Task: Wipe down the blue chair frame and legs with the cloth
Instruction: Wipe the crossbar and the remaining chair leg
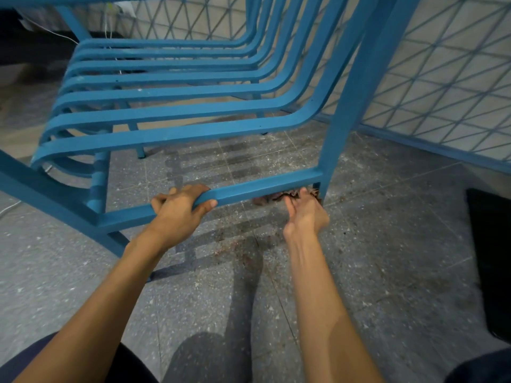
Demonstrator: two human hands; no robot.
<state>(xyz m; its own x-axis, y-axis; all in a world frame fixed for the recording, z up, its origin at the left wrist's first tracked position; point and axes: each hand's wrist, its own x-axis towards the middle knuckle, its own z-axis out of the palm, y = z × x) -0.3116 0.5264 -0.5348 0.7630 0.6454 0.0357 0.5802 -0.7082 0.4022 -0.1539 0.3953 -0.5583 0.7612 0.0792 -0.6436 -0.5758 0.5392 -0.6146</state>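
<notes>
A blue slatted metal chair (166, 111) fills the upper half of the head view, seen from its side. Its low side rail (262, 186) runs between two legs just above the floor. My left hand (179, 208) is wrapped around this rail near its middle. My right hand (304, 214) holds a dark brownish cloth (287, 195) pressed up against the underside of the rail, right beside the upright leg (351, 106). Most of the cloth is hidden behind the rail and my fingers.
Grey speckled floor tiles (387, 258) lie below, with reddish dust stains under the rail. A blue mesh fence (442, 78) stands close behind the chair at right. A dark mat or object (492, 258) lies at the right edge. White cables (63, 37) trail at upper left.
</notes>
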